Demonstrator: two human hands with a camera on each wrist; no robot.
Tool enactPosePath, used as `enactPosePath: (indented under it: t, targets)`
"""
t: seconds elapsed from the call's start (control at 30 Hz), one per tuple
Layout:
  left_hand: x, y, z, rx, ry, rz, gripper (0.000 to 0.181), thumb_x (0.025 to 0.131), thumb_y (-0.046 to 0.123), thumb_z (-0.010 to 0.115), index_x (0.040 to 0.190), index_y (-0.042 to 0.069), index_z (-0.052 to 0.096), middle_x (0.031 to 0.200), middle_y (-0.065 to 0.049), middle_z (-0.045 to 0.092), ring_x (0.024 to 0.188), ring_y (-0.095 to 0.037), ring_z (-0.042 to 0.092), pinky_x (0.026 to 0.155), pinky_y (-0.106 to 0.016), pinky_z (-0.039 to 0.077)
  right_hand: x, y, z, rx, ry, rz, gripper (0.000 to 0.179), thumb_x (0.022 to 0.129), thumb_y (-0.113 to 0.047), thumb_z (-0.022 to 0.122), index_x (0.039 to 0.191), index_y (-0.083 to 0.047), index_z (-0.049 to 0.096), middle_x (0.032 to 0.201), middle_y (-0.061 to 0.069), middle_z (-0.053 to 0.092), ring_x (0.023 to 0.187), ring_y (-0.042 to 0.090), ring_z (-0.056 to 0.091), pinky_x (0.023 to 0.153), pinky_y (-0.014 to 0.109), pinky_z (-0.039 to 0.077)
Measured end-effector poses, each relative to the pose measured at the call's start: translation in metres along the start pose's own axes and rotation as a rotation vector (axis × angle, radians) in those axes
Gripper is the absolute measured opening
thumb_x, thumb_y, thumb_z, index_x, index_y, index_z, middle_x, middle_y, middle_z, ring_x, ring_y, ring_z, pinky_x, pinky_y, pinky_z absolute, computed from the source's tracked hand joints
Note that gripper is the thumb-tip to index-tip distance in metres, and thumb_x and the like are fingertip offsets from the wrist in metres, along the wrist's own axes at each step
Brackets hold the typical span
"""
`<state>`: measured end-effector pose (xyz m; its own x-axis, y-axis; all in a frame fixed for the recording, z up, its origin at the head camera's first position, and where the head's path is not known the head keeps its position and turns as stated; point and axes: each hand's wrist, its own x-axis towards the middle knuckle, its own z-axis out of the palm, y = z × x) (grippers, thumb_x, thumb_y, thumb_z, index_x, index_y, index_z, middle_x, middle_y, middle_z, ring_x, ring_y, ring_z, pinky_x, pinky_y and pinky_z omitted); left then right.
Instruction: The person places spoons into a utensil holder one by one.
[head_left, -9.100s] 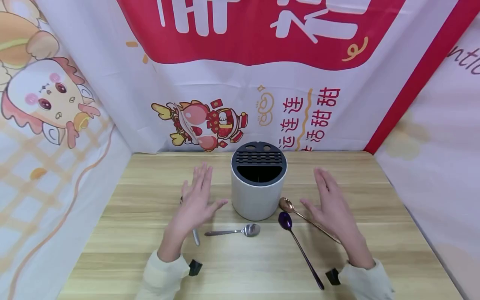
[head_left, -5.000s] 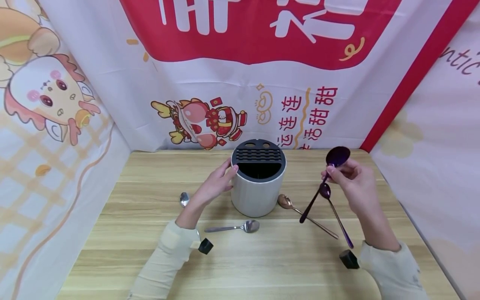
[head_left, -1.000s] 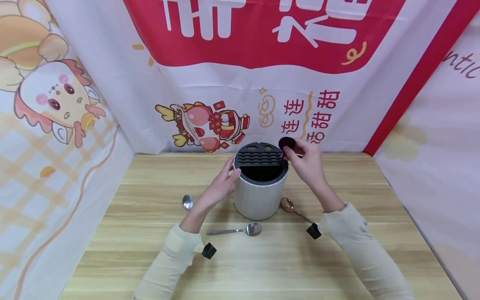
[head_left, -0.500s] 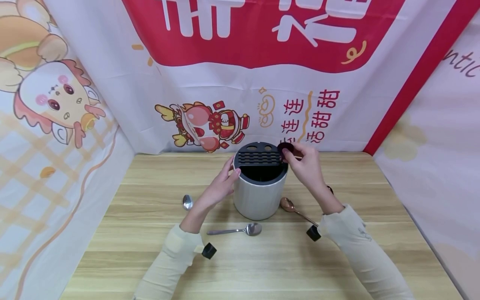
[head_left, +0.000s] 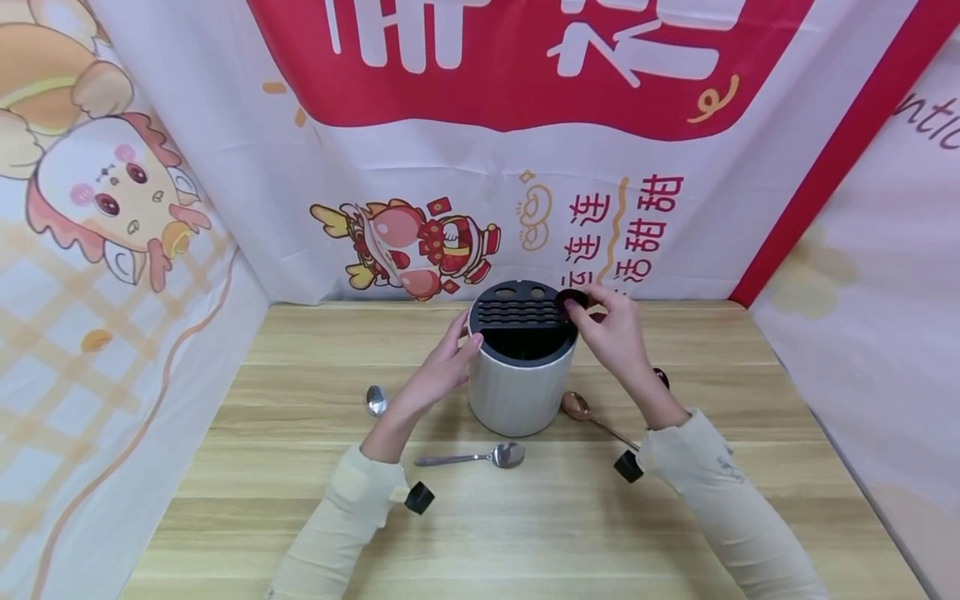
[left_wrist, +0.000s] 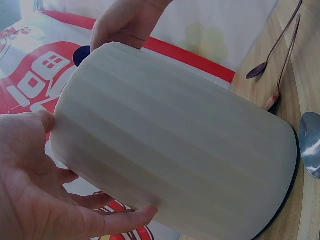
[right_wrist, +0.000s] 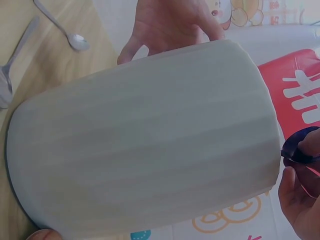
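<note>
A ribbed white utensil holder (head_left: 517, 400) with a dark slotted lid (head_left: 517, 315) stands upright on the table. My left hand (head_left: 442, 367) grips its left side, thumb at the rim and fingers round the far side. At the right of the lid, my right hand (head_left: 611, 325) pinches a dark purple spoon (head_left: 572, 298) near its bowl. The spoon's handle is mostly hidden, its bowl just above the rim. In the right wrist view the purple spoon (right_wrist: 299, 144) sits between thumb and fingers at the holder's top edge.
A silver spoon (head_left: 508, 455) lies before the holder; another silver spoon (head_left: 376, 401) is partly under the left forearm. To the right lie a copper spoon (head_left: 576, 406) and a second purple spoon (left_wrist: 257, 71), partly covered by the right arm. Printed cloths hang behind and beside the table.
Both hands were empty at first; the right took up the purple spoon and carried it left to the lid, while the left took hold of the holder. Over the last second the spoon has sunk slightly.
</note>
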<state>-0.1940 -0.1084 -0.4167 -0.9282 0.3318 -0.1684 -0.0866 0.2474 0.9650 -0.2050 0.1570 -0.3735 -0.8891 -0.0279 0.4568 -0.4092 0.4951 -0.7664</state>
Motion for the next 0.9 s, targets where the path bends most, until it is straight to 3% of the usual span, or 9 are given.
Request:
enactPosePath:
  t: [0.27,0.5,0.67,0.9]
  targets:
    - [0.002,-0.001,0.001,-0.003,-0.008,0.01,0.066,0.102,0.056,0.042,0.159,0.041,0.01,0.164,-0.013,0.019,0.147,-0.042,0.03,0.101,-0.069,0.043,-0.002,0.003,-0.003,-0.024,-0.023,-0.01,0.017,0.093,-0.011,0.068,0.109,-0.006,0.072,0.104,0.011,0.072,0.089,0.015,0.06,0.062,0.015,0.054]
    - [0.001,0.0,0.001,-0.006,-0.004,0.036,0.065,0.104,0.052,0.043,0.159,0.038,0.012,0.162,-0.013,0.022,0.148,-0.04,0.029,0.1,-0.071,0.043,-0.007,0.007,-0.012,-0.045,-0.072,-0.019,0.04,0.091,-0.015,0.073,0.128,-0.005,0.061,0.116,0.014,0.066,0.1,0.021,0.06,0.067,0.013,0.052]
    - [0.001,0.0,0.001,-0.004,-0.011,0.036,0.065,0.104,0.051,0.042,0.159,0.038,0.011,0.162,-0.013,0.022,0.148,-0.04,0.029,0.1,-0.071,0.042,-0.016,0.017,-0.021,-0.038,-0.142,0.003,0.054,0.089,-0.012,0.075,0.137,-0.004,0.053,0.114,0.018,0.064,0.099,0.026,0.062,0.072,0.019,0.055]
    - [0.002,-0.001,0.002,-0.013,-0.007,0.037,0.062,0.105,0.048,0.042,0.159,0.038,0.012,0.162,-0.013,0.022,0.147,-0.039,0.029,0.101,-0.071,0.041,-0.029,0.04,-0.028,-0.074,-0.214,0.062,0.055,0.092,-0.016,0.072,0.141,-0.004,0.049,0.115,0.018,0.063,0.1,0.031,0.063,0.077,0.031,0.057]
